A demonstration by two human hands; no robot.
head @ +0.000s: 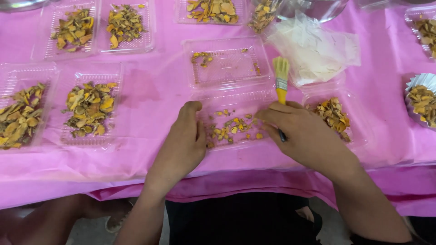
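Small brush [281, 80] gripped by right hand [305, 136] over clear tray [236, 119] – yellow bits [229, 128] being swept. Tray edge pressed by left hand [184, 145], fingers curled, nothing held. Next – likely gentle strokes needed.

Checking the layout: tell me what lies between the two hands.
In the head view, the near half of an open clear tray with scattered yellow dried pieces lies between the left hand and right hand, which holds a brush.

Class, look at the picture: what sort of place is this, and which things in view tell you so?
Probably a sorting or packing table: clear plastic trays of dried yellow-orange slices on a pink table cover, and a small brush in the right hand.
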